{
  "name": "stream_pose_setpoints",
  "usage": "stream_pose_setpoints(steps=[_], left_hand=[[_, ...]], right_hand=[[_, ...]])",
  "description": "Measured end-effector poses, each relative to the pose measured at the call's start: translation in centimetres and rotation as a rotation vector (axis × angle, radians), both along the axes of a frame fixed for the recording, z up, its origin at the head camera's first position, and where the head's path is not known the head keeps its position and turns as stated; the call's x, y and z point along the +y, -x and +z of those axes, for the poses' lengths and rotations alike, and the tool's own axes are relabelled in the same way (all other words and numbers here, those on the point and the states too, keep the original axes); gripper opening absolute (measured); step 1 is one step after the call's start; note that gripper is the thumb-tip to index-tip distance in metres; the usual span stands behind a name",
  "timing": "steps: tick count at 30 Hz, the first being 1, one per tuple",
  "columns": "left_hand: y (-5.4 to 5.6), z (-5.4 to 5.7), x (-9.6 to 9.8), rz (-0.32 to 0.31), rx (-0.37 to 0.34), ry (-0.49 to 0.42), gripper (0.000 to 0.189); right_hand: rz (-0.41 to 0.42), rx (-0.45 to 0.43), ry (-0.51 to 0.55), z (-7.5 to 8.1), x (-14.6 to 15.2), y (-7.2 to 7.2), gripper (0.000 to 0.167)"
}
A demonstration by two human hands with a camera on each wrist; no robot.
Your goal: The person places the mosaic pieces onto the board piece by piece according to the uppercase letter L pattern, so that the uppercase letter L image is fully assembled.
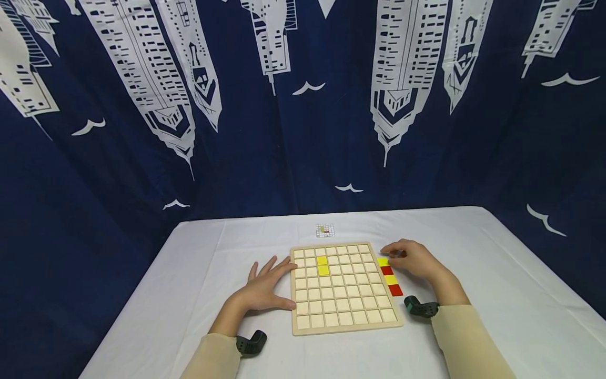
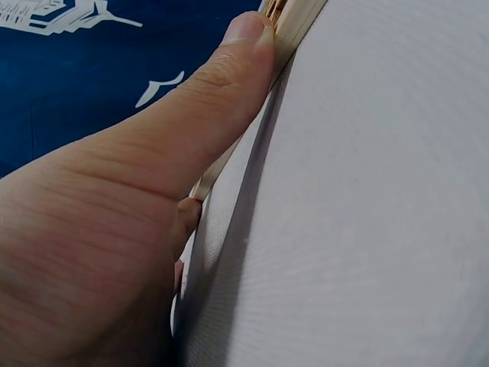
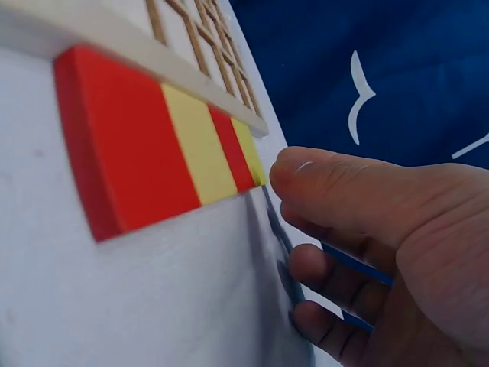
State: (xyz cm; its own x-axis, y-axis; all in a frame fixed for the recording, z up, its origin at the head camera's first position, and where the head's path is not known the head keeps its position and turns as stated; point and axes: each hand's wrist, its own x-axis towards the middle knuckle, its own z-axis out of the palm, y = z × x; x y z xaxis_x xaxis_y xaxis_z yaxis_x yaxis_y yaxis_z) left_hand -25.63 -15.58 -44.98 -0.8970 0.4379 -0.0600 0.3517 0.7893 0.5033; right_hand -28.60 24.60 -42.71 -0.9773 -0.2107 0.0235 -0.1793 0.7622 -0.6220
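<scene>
A wooden grid board (image 1: 347, 331) lies on the table, its cells filled with cream squares. Two yellow tiles (image 1: 322, 265) sit one above the other in its upper left part. My left hand (image 1: 262, 289) is spread at the board's left edge, with thumb and a finger touching the frame. Along the right edge runs a column of alternating yellow and red tiles; the nearest is a red tile (image 3: 134, 141). My right hand (image 1: 414, 259) hovers by the far end, its thumb beside the farthest yellow tile (image 1: 382, 261). Its fingers are loosely bent, and I see nothing held between them.
Behind the board lies a small card (image 1: 325, 230) printed with a grid and coloured squares. A white cloth (image 1: 227, 247) covers the table. A dark blue curtain (image 1: 284, 173) with white buildings and birds hangs behind. Each wrist wears a black camera band (image 1: 252, 343).
</scene>
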Motion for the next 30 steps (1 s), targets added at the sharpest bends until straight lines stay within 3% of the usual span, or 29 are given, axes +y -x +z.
stream_pose_setpoints(steps=[6, 30], left_hand=[[0.01, 0.06, -0.05, -0.004, 0.0, 0.001, 0.097], [0.12, -0.03, -0.09, 0.001, 0.003, 0.006, 0.096]], right_hand=[[0.034, 0.007, -0.013, -0.47, -0.05, 0.08, 0.024], [0.007, -0.009, -0.01, -0.1, -0.63, -0.01, 0.023]])
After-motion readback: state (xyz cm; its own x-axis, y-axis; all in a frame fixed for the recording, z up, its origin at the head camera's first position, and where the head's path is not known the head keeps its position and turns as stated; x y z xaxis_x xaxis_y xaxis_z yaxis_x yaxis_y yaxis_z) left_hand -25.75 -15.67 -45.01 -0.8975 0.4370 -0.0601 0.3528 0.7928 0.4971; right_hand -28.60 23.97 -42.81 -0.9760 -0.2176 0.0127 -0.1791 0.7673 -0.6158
